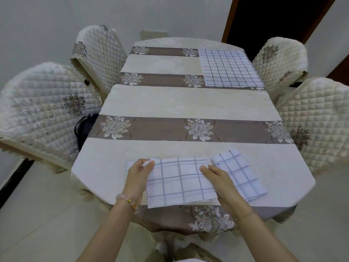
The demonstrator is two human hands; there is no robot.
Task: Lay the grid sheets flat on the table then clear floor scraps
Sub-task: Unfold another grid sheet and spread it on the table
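Thin, matt white material, cloth or paper undetermined, forms the near grid sheet [181, 180] at 6 o'clock and the far grid sheet [230, 69] at 1 o'clock. The tablecloth [188, 103] is woven cloth with a faint sheen; the chair covers [43, 110] are quilted, embroidered cloth. The floor [47, 214] is smooth, glossy tile. The bracelet [128, 200] combines polished pink beads and shiny gold-coloured metal.

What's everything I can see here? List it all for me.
Grid sheets: at least three, white with dark lines; far sheet flat at far right, middle sheet at near edge, right sheet beside it.
Table: one, cream cloth with brown floral bands, centre.
Chairs: four, cream quilted covers, two each side.
Bag: one, dark blue, on near left chair.
Bracelets: two, pink beads and thin gold, on the wrists.
Left hand: pinches middle sheet's corner.
Right hand: holds its right edge.
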